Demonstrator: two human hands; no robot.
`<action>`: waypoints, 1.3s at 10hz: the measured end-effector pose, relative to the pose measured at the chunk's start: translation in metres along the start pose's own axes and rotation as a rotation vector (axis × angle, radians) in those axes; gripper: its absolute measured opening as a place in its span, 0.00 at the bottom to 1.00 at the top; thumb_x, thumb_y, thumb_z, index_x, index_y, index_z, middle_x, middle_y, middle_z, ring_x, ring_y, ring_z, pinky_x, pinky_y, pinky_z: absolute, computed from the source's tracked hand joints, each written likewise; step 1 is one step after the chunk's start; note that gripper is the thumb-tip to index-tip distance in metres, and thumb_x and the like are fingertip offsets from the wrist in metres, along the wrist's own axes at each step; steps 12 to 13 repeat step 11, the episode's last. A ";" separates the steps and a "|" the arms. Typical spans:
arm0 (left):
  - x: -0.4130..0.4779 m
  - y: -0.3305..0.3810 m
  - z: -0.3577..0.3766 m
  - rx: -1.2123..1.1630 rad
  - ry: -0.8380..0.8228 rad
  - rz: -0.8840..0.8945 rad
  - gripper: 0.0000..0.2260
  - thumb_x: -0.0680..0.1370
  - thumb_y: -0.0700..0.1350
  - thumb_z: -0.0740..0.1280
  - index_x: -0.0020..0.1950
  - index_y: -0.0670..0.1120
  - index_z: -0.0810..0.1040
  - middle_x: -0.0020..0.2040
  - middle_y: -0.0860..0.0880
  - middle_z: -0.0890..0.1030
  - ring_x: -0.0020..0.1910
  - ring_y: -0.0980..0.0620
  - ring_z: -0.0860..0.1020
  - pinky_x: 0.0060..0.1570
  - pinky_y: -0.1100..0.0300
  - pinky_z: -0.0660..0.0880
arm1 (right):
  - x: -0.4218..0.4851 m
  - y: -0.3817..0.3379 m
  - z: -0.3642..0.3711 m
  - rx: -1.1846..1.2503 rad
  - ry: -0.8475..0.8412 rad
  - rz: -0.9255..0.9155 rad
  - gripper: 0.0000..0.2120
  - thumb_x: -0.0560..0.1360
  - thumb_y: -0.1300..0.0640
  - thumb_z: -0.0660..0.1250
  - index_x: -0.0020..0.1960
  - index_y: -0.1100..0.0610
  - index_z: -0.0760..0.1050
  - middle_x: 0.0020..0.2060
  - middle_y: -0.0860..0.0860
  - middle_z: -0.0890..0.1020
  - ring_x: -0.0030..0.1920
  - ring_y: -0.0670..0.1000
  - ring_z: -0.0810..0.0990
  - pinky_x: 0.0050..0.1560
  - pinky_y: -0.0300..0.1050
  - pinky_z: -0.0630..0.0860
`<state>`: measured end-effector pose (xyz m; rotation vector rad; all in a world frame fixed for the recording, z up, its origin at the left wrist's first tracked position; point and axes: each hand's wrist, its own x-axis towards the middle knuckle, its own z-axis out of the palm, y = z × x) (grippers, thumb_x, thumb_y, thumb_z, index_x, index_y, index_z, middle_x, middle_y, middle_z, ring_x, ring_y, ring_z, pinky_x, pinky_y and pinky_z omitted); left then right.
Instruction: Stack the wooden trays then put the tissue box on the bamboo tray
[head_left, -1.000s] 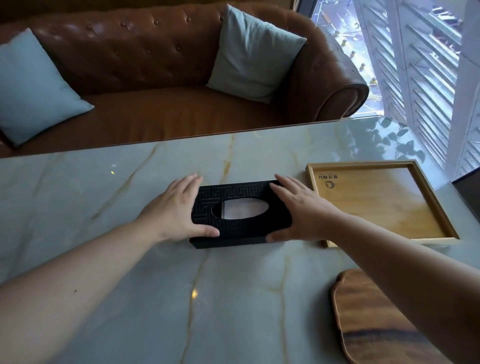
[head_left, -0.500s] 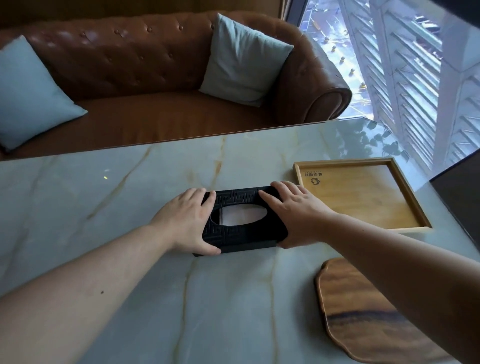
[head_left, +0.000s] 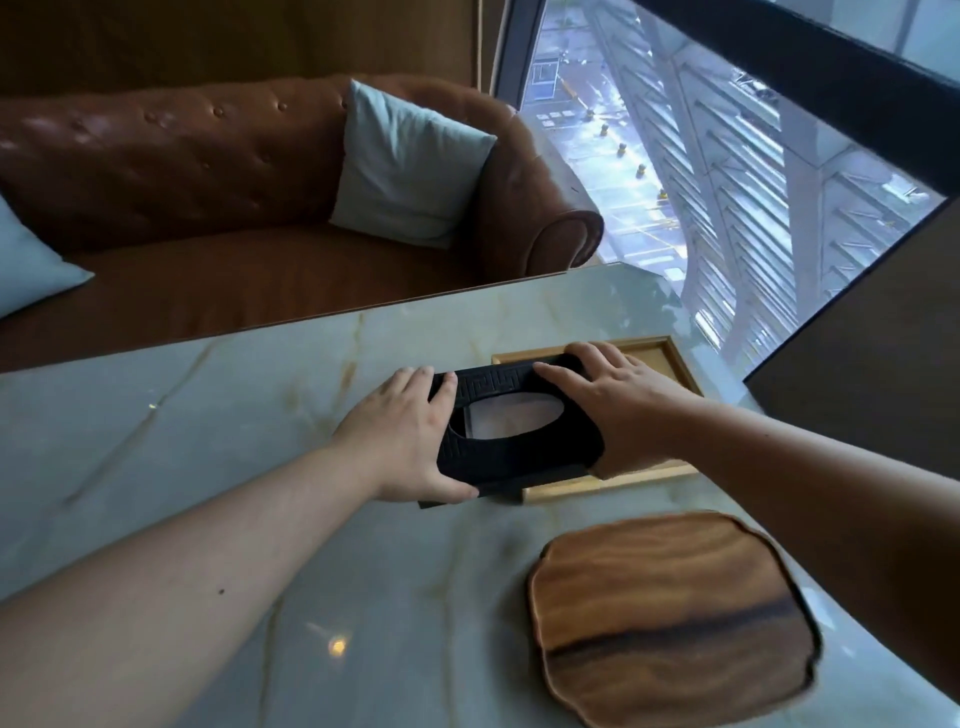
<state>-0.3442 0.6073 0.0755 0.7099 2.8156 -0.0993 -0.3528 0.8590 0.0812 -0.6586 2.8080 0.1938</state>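
A black patterned tissue box (head_left: 519, 457) with an oval opening is held off the marble table, tilted, its right part over the left edge of the light bamboo tray (head_left: 660, 473). My left hand (head_left: 405, 441) grips the box's left end and my right hand (head_left: 618, 405) grips its right end. The bamboo tray is square with a raised rim and lies flat at the table's right side, mostly hidden by the box and my right hand. A dark wooden tray (head_left: 670, 618) with a wavy edge lies alone nearer to me on the right.
The marble table (head_left: 208, 467) stretches to the left. A brown leather sofa (head_left: 208, 182) with pale blue cushions (head_left: 405, 166) stands behind the table. A large window (head_left: 701, 156) is at the right, past the table's edge.
Both hands lifted the tissue box off the table and carried it right, so it now overlaps the bamboo tray. The camera tilted and swung right.
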 end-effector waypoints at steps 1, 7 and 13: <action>0.033 0.034 -0.002 -0.028 -0.041 0.000 0.56 0.61 0.74 0.63 0.77 0.43 0.47 0.77 0.41 0.57 0.75 0.42 0.55 0.74 0.50 0.57 | -0.010 0.042 0.007 -0.005 -0.034 0.017 0.59 0.55 0.40 0.73 0.78 0.48 0.45 0.71 0.59 0.59 0.72 0.61 0.58 0.71 0.53 0.64; 0.125 0.101 0.016 -0.025 -0.168 0.018 0.57 0.61 0.74 0.64 0.78 0.45 0.44 0.78 0.41 0.53 0.77 0.43 0.52 0.74 0.48 0.56 | -0.015 0.139 0.057 0.117 -0.105 0.029 0.59 0.57 0.43 0.75 0.78 0.46 0.44 0.74 0.60 0.55 0.74 0.61 0.54 0.70 0.53 0.66; 0.075 0.064 -0.006 0.125 -0.053 0.010 0.51 0.66 0.76 0.53 0.77 0.48 0.37 0.80 0.40 0.41 0.78 0.42 0.41 0.77 0.45 0.44 | -0.010 0.095 0.025 0.008 -0.006 -0.013 0.60 0.63 0.28 0.68 0.78 0.48 0.35 0.78 0.61 0.39 0.78 0.62 0.38 0.76 0.64 0.42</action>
